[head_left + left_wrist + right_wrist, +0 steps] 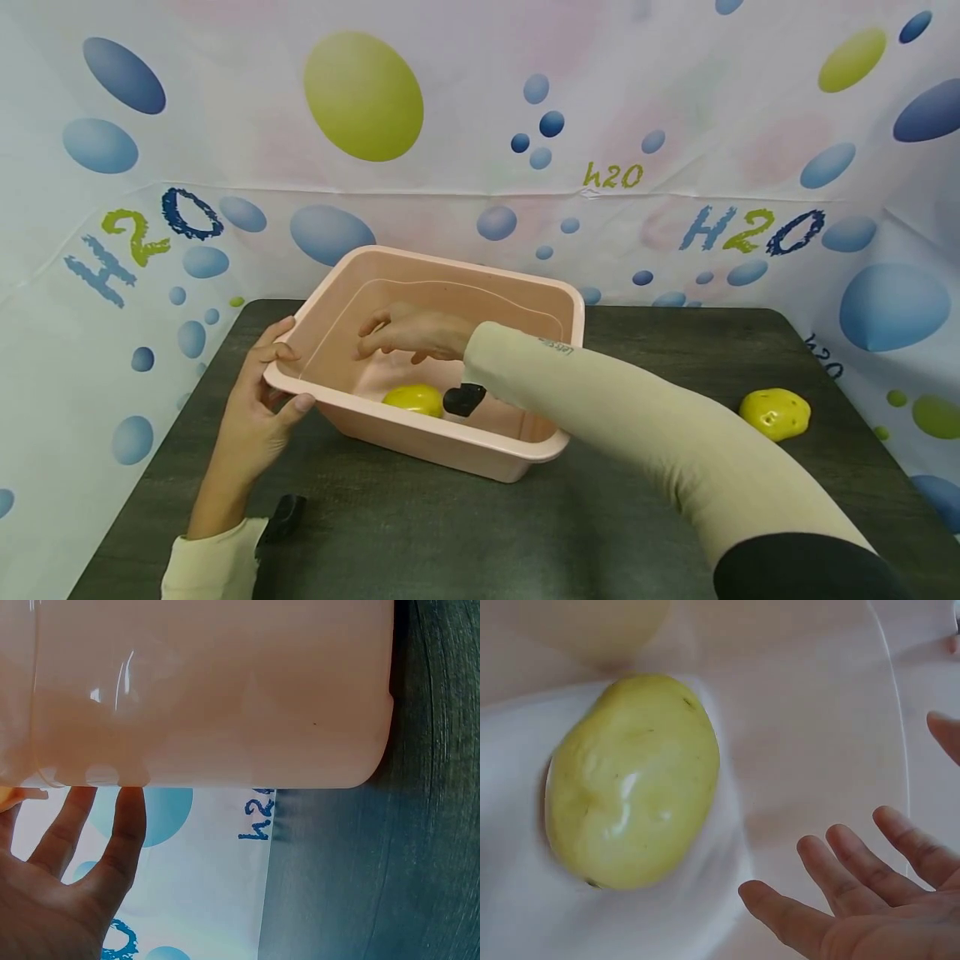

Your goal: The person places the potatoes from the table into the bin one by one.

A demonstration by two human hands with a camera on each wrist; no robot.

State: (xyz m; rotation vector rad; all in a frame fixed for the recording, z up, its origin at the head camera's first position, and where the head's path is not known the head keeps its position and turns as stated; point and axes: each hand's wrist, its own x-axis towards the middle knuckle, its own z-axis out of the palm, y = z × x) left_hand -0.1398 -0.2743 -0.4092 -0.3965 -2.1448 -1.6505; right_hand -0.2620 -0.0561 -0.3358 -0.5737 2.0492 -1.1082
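Note:
A pale pink plastic basin (450,443) stands at an angle on the dark table. At its left corner my left hand (251,421) grips the rim, fingers over the edge and thumb on the near side. In the left wrist view two fingertips meet the pink wall (225,712). My right hand (416,331) hovers inside the basin with nothing in it. Its fingers (847,866) are spread and loosely extended in the right wrist view. A glossy yellow potato (634,780) lies on the basin floor, apart from these fingers; the front rim partly hides this potato (415,400) from the head view.
A second yellow potato (775,414) with dark dimples lies at the right of the dark wood-grain table (420,533). Behind the table hangs a white curtain (465,100) printed with blue and green bubbles. Black wrist devices sit under both wrists.

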